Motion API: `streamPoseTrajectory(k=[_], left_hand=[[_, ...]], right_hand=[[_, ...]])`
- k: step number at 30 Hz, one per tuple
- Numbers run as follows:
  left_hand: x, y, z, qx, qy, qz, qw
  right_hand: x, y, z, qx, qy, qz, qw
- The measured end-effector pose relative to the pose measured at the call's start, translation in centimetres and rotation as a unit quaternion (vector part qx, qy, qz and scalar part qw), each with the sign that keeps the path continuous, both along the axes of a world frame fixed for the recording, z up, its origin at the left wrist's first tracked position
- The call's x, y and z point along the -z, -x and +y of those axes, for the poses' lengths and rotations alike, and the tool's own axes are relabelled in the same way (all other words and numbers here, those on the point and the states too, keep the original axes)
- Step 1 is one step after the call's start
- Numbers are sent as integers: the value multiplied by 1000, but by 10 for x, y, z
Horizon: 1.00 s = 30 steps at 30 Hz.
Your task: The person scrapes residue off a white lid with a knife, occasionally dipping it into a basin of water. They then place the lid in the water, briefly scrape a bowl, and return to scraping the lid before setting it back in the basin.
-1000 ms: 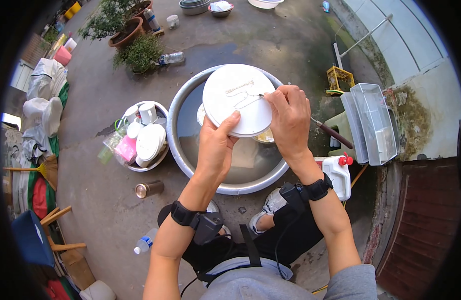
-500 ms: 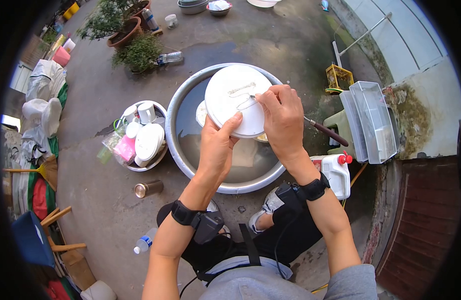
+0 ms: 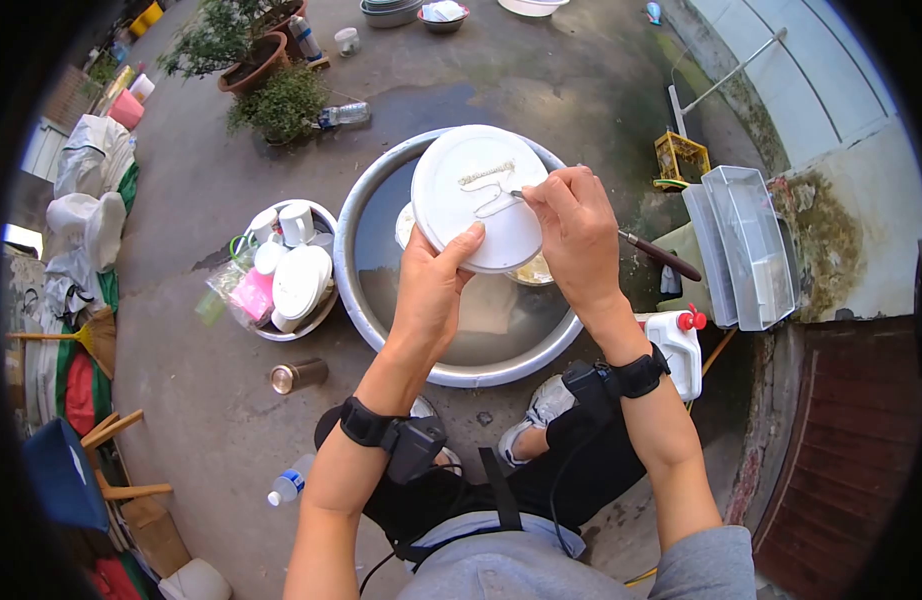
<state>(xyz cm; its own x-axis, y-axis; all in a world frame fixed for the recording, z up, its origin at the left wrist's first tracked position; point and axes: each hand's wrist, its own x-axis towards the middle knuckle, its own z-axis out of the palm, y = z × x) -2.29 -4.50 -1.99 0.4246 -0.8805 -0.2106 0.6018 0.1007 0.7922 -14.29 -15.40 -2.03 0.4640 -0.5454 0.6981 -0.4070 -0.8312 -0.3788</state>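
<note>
My left hand (image 3: 443, 275) grips a round white lid (image 3: 461, 230) by its near edge, thumb on top, holding it tilted over a large metal basin (image 3: 461, 378). A short rough-textured strip (image 3: 487, 175) and a thin wavy line (image 3: 487, 212) show on the lid's face. Between the fingertips of my right hand (image 3: 576, 235) is a thin metal tool; its dark handle (image 3: 666, 256) sticks out beyond the hand to the right. The tool's narrow tip is at the right end of the wavy line. Behind the lid, the basin holds cloudy water and pale things, partly hidden.
Left of the basin stands a white bowl (image 3: 333, 222) with mugs, lids and a pink packet. A metal flask (image 3: 299, 375) and a plastic bottle (image 3: 291, 482) lie nearer me. At right are a white jug (image 3: 675, 350), clear bins (image 3: 746, 245) and a yellow crate (image 3: 681, 157).
My right hand has shifted slightly right with the tool, its tip moving the same way. More of the wavy line shows on the lid. My left hand keeps its grip.
</note>
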Motion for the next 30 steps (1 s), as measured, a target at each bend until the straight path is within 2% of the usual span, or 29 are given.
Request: streamPoseTrajectory(k=[3, 5, 8, 11, 15, 17, 20, 30], left_hand=[[1, -5, 1, 21, -7, -17, 1000], [5, -3, 1, 21, -16, -19, 999], [8, -4, 0, 20, -26, -28, 999], [7, -7, 1, 23, -30, -38, 999], [7, -9, 2, 33, -34, -36, 998], [5, -8, 1, 32, -38, -36, 998], [3, -10, 1, 25, -38, -33, 998], [5, -11, 4, 33, -59, -44, 997]], right_hand=[[-1, 3, 0, -27, -34, -1, 999], [-3, 1, 6, -84, -84, -18, 993], [-3, -2, 5, -121, -69, -13, 990], [-4, 4, -3, -82, -56, -4, 995], [-2, 5, -1, -82, -31, 12, 996], [-1, 1, 2, -81, 28, 28, 996], [0, 1, 2, -50, 47, 44, 997], [4, -6, 7, -94, 55, 51, 993]])
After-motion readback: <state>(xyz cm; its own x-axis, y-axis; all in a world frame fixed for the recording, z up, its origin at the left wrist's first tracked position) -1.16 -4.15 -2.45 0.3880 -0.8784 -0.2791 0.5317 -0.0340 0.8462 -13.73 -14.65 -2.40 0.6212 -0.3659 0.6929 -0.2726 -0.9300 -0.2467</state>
